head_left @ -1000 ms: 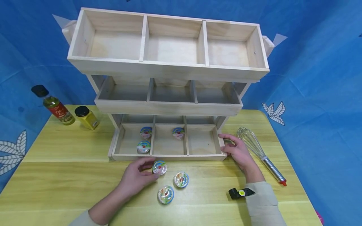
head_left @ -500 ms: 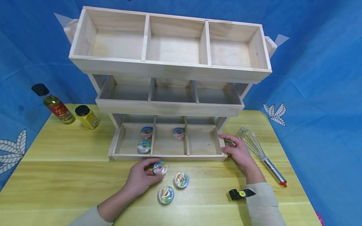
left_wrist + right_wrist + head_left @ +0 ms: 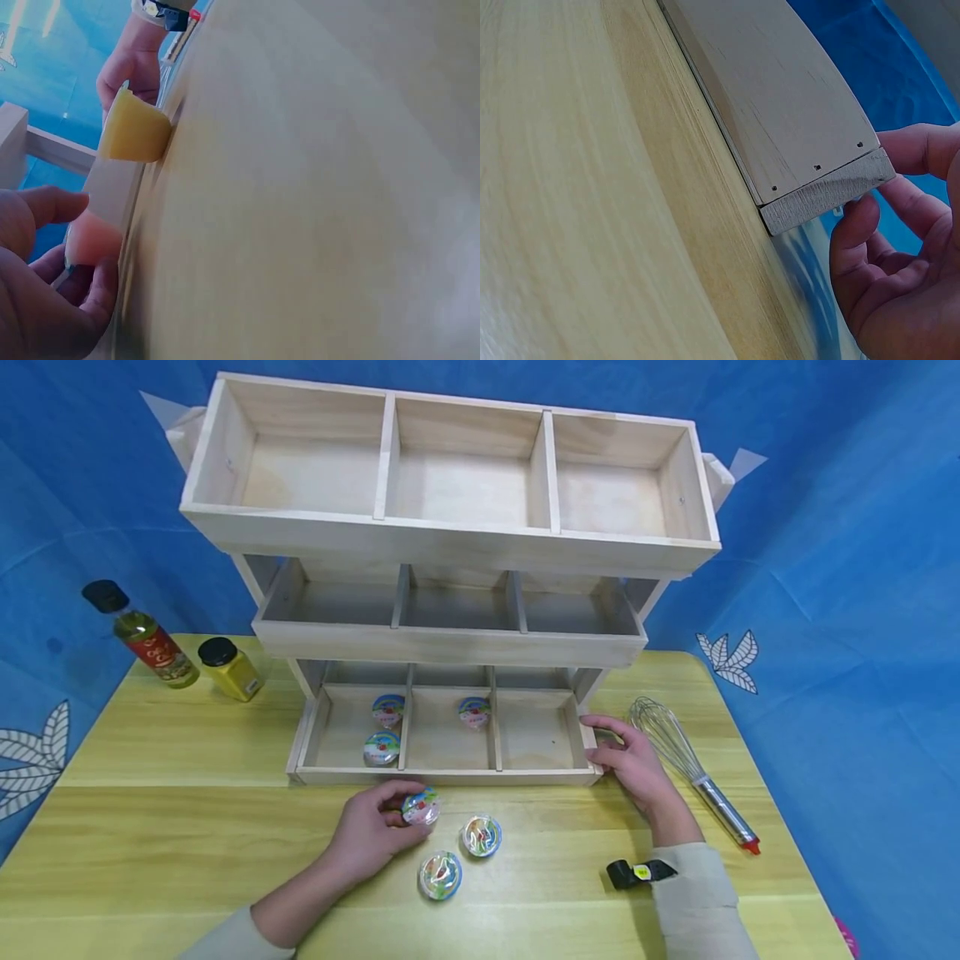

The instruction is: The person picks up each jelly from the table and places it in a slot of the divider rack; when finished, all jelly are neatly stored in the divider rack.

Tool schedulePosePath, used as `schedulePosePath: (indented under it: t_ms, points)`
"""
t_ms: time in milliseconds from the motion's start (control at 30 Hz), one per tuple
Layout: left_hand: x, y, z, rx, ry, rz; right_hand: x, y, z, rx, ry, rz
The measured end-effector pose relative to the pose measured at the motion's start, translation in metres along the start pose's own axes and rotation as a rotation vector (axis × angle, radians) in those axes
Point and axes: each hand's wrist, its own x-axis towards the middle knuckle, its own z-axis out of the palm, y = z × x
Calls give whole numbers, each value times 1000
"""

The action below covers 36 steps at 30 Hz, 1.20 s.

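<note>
My left hand (image 3: 375, 822) pinches a small jelly cup (image 3: 421, 807) between thumb and fingers, just in front of the rack's lowest tier. Its pink filling shows in the left wrist view. Two more jelly cups, a nearer one (image 3: 440, 876) and a farther one (image 3: 481, 837), lie on the table to its right. The three-tier wooden rack (image 3: 450, 643) holds two cups in its bottom left compartment and a third cup (image 3: 474, 712) in the bottom middle one. My right hand (image 3: 630, 764) grips the right end of that bottom tier, index finger at the upper edge, thumb lower down.
At the back left stand an oil bottle (image 3: 157, 647) and a yellow jar (image 3: 230, 670) with a black lid. A whisk (image 3: 690, 768) lies right of my right hand. Behind the table (image 3: 150, 852) hangs a blue cloth (image 3: 840, 568).
My left hand has shifted slightly right, its thumb farther round the jelly cup, and the cup tilts a little. My right hand stays at the rack's end.
</note>
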Motion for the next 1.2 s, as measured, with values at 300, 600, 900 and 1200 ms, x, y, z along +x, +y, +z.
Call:
schedulePosePath:
  t_ms: [300, 600, 900, 1200]
  points:
    - [-6, 15, -9, -95, -169, 19, 0, -2, 1, 12, -17, -10]
    - [6, 36, -12, -99, -251, 200, 1, -1, 1, 12, -16, -17]
    - [45, 54, -5, -105, -225, 230, 1, -1, 2, 12, -16, -6]
    - [87, 63, 7, -88, -253, 175, 0, -2, 1, 19, -12, -1]
